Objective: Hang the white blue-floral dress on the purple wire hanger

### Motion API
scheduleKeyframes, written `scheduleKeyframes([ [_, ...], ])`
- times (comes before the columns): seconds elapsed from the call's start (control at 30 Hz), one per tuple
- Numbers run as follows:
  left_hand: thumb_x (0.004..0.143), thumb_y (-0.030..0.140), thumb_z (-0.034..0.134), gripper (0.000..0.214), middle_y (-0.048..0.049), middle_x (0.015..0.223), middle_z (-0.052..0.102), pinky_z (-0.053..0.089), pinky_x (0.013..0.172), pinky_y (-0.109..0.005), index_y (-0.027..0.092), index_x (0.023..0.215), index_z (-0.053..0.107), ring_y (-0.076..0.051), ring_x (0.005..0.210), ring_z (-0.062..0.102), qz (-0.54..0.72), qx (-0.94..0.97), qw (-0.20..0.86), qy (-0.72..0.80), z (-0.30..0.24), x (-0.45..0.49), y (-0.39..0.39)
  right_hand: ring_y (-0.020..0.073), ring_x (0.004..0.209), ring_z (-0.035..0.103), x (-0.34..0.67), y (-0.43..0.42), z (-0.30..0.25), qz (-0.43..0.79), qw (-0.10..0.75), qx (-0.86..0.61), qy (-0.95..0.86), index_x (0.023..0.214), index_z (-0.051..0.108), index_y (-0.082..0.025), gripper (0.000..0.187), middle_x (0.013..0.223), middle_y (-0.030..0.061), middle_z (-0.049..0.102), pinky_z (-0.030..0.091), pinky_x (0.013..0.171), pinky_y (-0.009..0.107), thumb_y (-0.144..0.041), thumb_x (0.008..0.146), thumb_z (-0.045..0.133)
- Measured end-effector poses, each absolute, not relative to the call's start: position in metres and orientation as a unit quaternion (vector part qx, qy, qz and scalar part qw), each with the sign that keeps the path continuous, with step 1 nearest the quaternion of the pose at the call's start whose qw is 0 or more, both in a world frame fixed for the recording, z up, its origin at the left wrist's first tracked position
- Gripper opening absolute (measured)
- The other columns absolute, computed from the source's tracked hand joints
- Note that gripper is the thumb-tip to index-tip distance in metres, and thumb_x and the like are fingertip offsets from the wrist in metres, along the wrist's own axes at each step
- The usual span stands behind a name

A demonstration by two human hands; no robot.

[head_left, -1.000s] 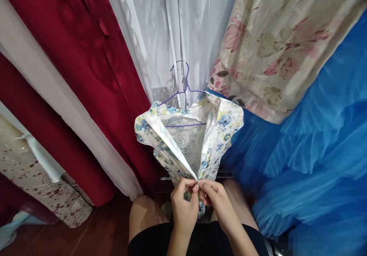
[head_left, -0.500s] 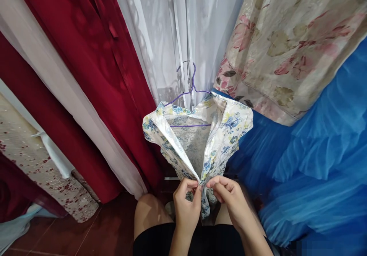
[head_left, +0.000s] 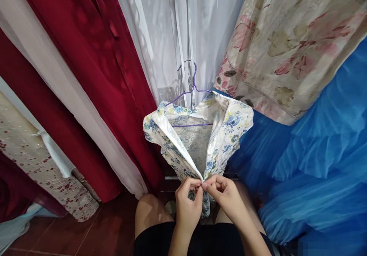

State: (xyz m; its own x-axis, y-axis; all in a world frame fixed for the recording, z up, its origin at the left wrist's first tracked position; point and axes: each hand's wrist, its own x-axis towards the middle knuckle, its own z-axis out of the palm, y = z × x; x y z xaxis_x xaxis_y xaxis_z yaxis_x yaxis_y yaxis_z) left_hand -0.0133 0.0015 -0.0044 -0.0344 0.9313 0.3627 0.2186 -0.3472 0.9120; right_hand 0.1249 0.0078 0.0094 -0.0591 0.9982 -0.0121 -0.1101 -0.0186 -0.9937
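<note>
Just brought right grip (head_left: 226,194) back beside left grip (head_left: 188,200), narrowly pinching floral garment (head_left: 232,128) at base of opening (head_left: 195,145); presumably regained two-handed control. Couldn't make out exact layers held. Saw garment on purple hanger (head_left: 194,84), dropping between knees (head_left: 149,210). Had tight room between red fabric (head_left: 106,76) and blue ruffles (head_left: 309,160).
</note>
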Motion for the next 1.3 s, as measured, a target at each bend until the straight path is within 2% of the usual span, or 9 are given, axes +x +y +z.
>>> scheduleKeyframes([
  [0.13, 0.092, 0.02, 0.061, 0.006, -0.0029, 0.084, 0.067, 0.051, 0.073, -0.024, 0.018, 0.097, 0.063, -0.016, 0.079, 0.066, 0.555, 0.604, 0.331, 0.466, -0.003, -0.012, 0.0, 0.0063, 0.05, 0.022, 0.123, 0.005, 0.015, 0.588, 0.519, -0.448, -0.429, 0.072, 0.067, -0.012, 0.037, 0.05, -0.0077, 0.037, 0.016, 0.05, 0.024, -0.047, 0.075, 0.079],
  [0.33, 0.092, 0.021, 0.061, 0.013, -0.0018, 0.085, 0.064, 0.051, 0.074, -0.024, 0.019, 0.105, 0.058, -0.015, 0.08, 0.065, 0.566, 0.594, 0.329, 0.467, -0.001, -0.007, -0.002, 0.0032, 0.044, 0.016, 0.113, 0.0, 0.014, 0.692, 0.544, -0.383, -0.28, 0.068, 0.064, -0.013, 0.033, 0.045, -0.0113, 0.029, 0.012, 0.044, 0.021, -0.04, 0.068, 0.084],
  [0.43, 0.092, 0.019, 0.061, 0.012, -0.0023, 0.086, 0.064, 0.052, 0.075, -0.025, 0.019, 0.103, 0.058, -0.016, 0.081, 0.065, 0.563, 0.597, 0.335, 0.462, -0.001, -0.006, -0.001, 0.0015, 0.042, 0.012, 0.111, 0.0, 0.013, 0.723, 0.548, -0.359, -0.22, 0.07, 0.063, -0.013, 0.034, 0.045, -0.0134, 0.025, 0.011, 0.041, 0.018, -0.036, 0.064, 0.087],
  [0.57, 0.092, 0.017, 0.059, 0.006, -0.0035, 0.087, 0.064, 0.052, 0.076, -0.026, 0.019, 0.097, 0.058, -0.016, 0.083, 0.065, 0.559, 0.604, 0.332, 0.461, -0.003, -0.004, 0.0, 0.0013, 0.043, 0.009, 0.108, 0.001, 0.017, 0.75, 0.565, -0.312, -0.144, 0.061, 0.054, -0.016, 0.039, 0.046, -0.0139, 0.021, 0.015, 0.037, 0.015, -0.031, 0.062, 0.089],
  [0.7, 0.09, 0.012, 0.056, 0.008, -0.0036, 0.087, 0.064, 0.05, 0.076, -0.027, 0.019, 0.094, 0.057, -0.016, 0.083, 0.064, 0.546, 0.616, 0.331, 0.461, -0.008, -0.001, 0.001, 0.0017, 0.043, 0.005, 0.104, 0.0, 0.022, 0.744, 0.599, -0.283, -0.083, 0.06, 0.051, -0.018, 0.04, 0.045, -0.015, 0.018, 0.014, 0.034, 0.013, -0.025, 0.059, 0.09],
  [0.87, 0.085, 0.006, 0.054, 0.019, -0.0019, 0.084, 0.064, 0.047, 0.072, -0.025, 0.02, 0.097, 0.056, -0.015, 0.078, 0.062, 0.532, 0.618, 0.343, 0.467, -0.012, 0.002, 0.0, 0.0021, 0.041, 0.009, 0.096, 0.003, 0.033, 0.701, 0.648, -0.279, -0.101, 0.065, 0.053, -0.019, 0.036, 0.045, -0.0143, 0.021, 0.018, 0.033, 0.014, -0.028, 0.065, 0.087],
  [0.97, 0.088, 0.011, 0.057, 0.019, -0.0017, 0.086, 0.066, 0.047, 0.07, -0.025, 0.021, 0.104, 0.054, -0.015, 0.076, 0.062, 0.544, 0.599, 0.36, 0.465, -0.014, 0.003, -0.001, 0.0022, 0.039, 0.013, 0.091, 0.012, 0.051, 0.679, 0.668, -0.279, -0.118, 0.063, 0.051, -0.019, 0.036, 0.045, -0.0133, 0.024, 0.02, 0.034, 0.015, -0.027, 0.068, 0.085],
  [1.13, 0.092, 0.024, 0.061, 0.017, -0.0037, 0.089, 0.066, 0.049, 0.072, -0.026, 0.021, 0.106, 0.052, -0.016, 0.08, 0.063, 0.562, 0.602, 0.351, 0.446, -0.021, -0.004, 0.0, 0.0021, 0.039, 0.015, 0.08, 0.035, 0.086, 0.671, 0.682, -0.258, -0.134, 0.062, 0.05, -0.018, 0.035, 0.044, -0.0136, 0.027, 0.019, 0.034, 0.015, -0.022, 0.065, 0.085],
  [1.3, 0.093, 0.027, 0.06, 0.014, -0.0036, 0.086, 0.064, 0.051, 0.072, -0.028, 0.021, 0.103, 0.053, -0.017, 0.079, 0.064, 0.57, 0.599, 0.313, 0.467, -0.036, -0.012, 0.005, 0.0031, 0.038, 0.015, 0.072, 0.061, 0.103, 0.69, 0.664, -0.233, -0.169, 0.066, 0.047, -0.02, 0.033, 0.045, -0.0147, 0.023, 0.018, 0.033, 0.015, -0.02, 0.066, 0.08],
])
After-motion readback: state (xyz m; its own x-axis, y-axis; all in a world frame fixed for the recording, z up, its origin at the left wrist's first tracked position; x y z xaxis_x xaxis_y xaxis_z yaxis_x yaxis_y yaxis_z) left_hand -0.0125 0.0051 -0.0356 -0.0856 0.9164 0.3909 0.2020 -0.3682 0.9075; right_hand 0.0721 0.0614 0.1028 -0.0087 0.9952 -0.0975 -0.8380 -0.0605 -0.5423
